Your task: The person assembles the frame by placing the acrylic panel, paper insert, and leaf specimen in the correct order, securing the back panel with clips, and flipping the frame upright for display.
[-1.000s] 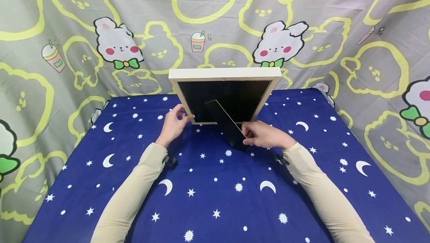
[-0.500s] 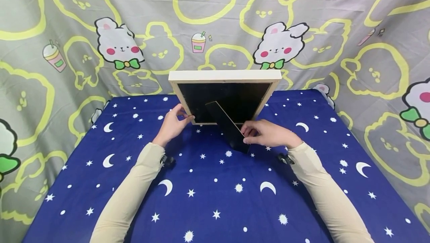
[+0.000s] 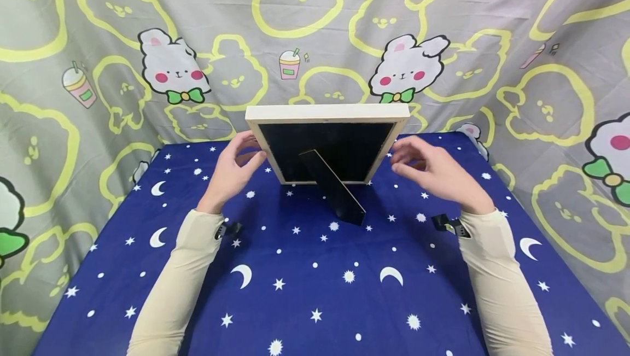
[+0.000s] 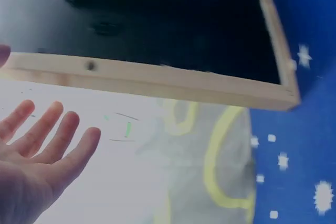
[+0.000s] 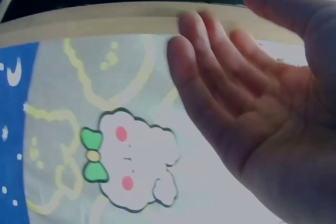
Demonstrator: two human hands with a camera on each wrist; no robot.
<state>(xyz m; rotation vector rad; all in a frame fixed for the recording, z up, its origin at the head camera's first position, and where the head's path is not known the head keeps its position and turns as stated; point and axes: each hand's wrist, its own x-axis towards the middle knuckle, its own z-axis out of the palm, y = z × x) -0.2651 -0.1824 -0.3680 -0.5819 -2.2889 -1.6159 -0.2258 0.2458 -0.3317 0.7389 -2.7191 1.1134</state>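
A picture frame (image 3: 327, 111) with a pale wooden border and black backing stands near the far edge of the table, its back toward me. From the backing, a black easel leg (image 3: 339, 194) slants down to the cloth at the right. My left hand (image 3: 232, 165) is beside the frame's left side, thumb close to the border and fingers loosely bent; in the left wrist view the fingers (image 4: 68, 135) are spread and hold nothing. Off the right side is my right hand (image 3: 430, 169), relaxed and holding nothing; its fingers (image 5: 210, 72) are near the wooden border in the right wrist view.
A dark blue cloth (image 3: 315, 290) with white moons and stars covers the table. Grey curtains (image 3: 226, 17) with yellow outlines and cartoon rabbits hang behind and at both sides. A small dark camera is strapped to each wrist.
My right hand has let go of the easel leg and moved right and up, past the frame's right side. My left hand has come off the lower left corner and shifted left.
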